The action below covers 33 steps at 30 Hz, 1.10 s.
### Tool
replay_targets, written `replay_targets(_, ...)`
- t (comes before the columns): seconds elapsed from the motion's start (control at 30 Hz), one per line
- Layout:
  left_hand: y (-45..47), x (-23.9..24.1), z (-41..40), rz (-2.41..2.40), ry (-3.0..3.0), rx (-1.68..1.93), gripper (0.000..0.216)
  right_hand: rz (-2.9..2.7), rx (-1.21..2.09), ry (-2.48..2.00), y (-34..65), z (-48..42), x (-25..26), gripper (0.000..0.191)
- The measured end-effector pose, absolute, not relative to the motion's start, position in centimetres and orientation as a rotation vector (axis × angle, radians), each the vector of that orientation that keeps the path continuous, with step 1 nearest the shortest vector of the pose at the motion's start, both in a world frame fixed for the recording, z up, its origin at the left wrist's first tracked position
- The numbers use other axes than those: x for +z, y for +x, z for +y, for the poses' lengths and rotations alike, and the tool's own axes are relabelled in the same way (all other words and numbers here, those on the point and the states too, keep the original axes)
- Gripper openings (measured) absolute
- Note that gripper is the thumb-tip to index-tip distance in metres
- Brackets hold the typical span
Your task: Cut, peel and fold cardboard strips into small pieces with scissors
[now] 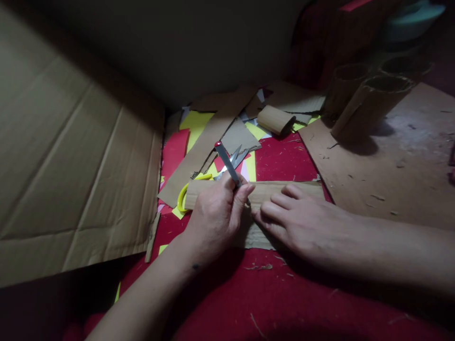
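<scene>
My left hand is closed round a slim grey cutter knife with a red end, its tip down on a strip of brown cardboard that lies on the red cloth. My right hand rests flat on the same strip, fingers stretched out and pressing it down just right of the blade. Yellow-handled scissors lie behind the strip, partly under it.
A large flattened cardboard sheet fills the left. Scraps of yellow, red and brown paper lie behind. A small cardboard roll and taller cardboard tubes stand on a brown board at the right.
</scene>
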<state>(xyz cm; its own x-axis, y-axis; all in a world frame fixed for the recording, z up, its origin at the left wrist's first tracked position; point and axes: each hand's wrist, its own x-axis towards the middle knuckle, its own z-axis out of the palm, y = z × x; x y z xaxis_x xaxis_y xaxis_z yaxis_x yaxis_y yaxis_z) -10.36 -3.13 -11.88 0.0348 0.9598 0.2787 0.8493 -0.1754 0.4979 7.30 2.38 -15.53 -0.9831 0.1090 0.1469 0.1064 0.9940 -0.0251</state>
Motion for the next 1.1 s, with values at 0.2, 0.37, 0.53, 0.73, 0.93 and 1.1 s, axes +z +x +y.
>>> replay_targets(0.2, -10.4, -12.1, -3.3, 1.942, 1.959, 0.904, 0.012, -2.979, 0.027, -0.158, 7.3, 2.3, -15.3, 0.023)
replay_targets(0.37, -10.4, -10.5, -4.4, 1.893, 1.875, 1.098, 0.014, -2.955, 0.003, -0.152, 7.7, 2.2, -15.2, 0.025)
replay_targets(0.53, -11.1, -8.0, -6.8, 2.206, 1.687, 1.288, 0.020, -2.942, 0.019, -0.131, 8.2, 2.4, -15.4, 0.032)
replay_targets(0.73, -15.9, -8.1, -9.5, 2.537, 1.362, 0.810, 0.019, -2.937, 0.151, -0.255, 8.3, 2.5, -15.3, 0.026)
replay_targets(0.93, -18.8, -10.5, -10.3, 2.740, 1.372, 0.082, 0.029, -2.969, 0.201, -0.248, 8.4, 1.8, -14.4, 0.038)
replay_targets(1.1, -18.8, -11.4, -10.0, 2.869, 1.420, 0.076, 0.050, -2.925, 0.271, -0.334, 8.4, 1.7, -14.6, 0.032)
